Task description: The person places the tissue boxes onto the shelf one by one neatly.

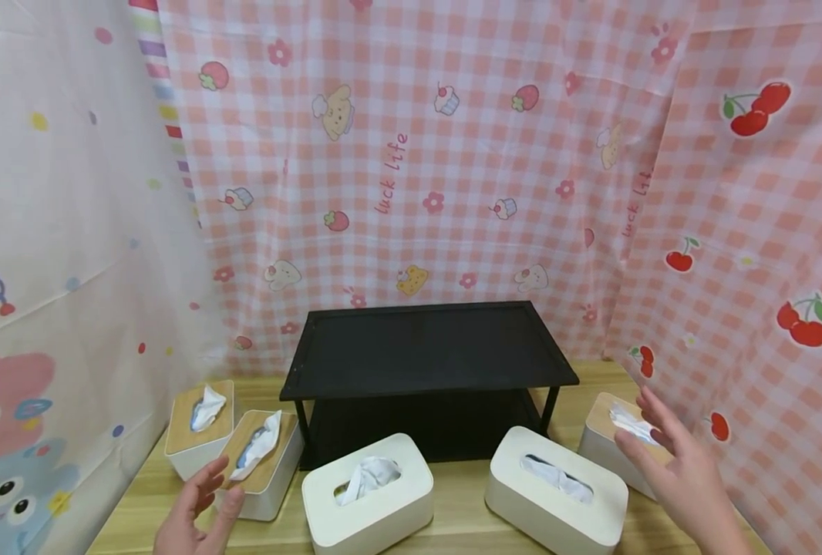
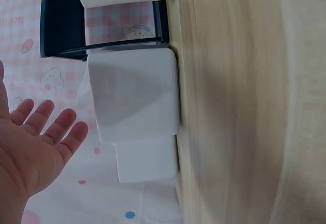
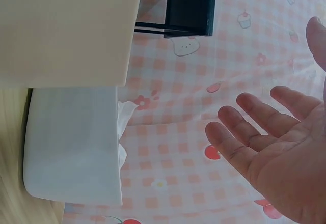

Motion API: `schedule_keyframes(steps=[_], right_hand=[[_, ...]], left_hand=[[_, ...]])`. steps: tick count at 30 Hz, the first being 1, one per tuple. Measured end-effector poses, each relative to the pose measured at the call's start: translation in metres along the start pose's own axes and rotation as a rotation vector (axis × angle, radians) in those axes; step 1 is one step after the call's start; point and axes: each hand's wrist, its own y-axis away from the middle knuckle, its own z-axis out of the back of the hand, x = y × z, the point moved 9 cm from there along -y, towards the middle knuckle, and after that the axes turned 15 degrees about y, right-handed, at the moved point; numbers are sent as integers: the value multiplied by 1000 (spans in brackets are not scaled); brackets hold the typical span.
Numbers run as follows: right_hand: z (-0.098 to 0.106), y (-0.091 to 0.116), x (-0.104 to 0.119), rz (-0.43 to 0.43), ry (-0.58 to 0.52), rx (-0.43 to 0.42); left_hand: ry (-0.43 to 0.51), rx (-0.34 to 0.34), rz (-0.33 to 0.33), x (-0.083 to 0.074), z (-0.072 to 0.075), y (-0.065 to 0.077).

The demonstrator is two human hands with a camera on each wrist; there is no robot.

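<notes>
My left hand (image 1: 199, 512) hovers with relaxed fingers near a wood-topped tissue box (image 1: 261, 482) at the left, holding nothing. In the left wrist view its palm (image 2: 35, 152) stands apart from the white box sides (image 2: 135, 96). On the other side my right hand (image 1: 685, 470) is held up, fingers spread, partly hiding another wood-topped tissue box (image 1: 601, 420). The right wrist view has that palm (image 3: 285, 152) free of the box (image 3: 74, 142). Between the hands lie two all-white tissue boxes, one left of centre (image 1: 411, 493) and one right of centre (image 1: 515, 447), tissues showing in their slots.
A black two-tier rack (image 1: 428, 347) stands behind the white boxes on the wooden table (image 1: 453, 532). A further wood-topped tissue box (image 1: 182, 439) sits at the far left. Patterned cloth curtains (image 1: 418, 154) enclose the back and both sides.
</notes>
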Motion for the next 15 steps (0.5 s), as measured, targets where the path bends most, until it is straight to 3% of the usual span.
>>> schedule_keyframes(steps=[5,10,15], right_hand=[[2,5,3,4,-3,-2],[-1,10,5,7,7,2],[-7,14,12,40,-46,-12]], left_hand=[[-27,26,26,4,-3,4],[-21,37,6,3,-4,10],[-30,62,39,7,-6,16]])
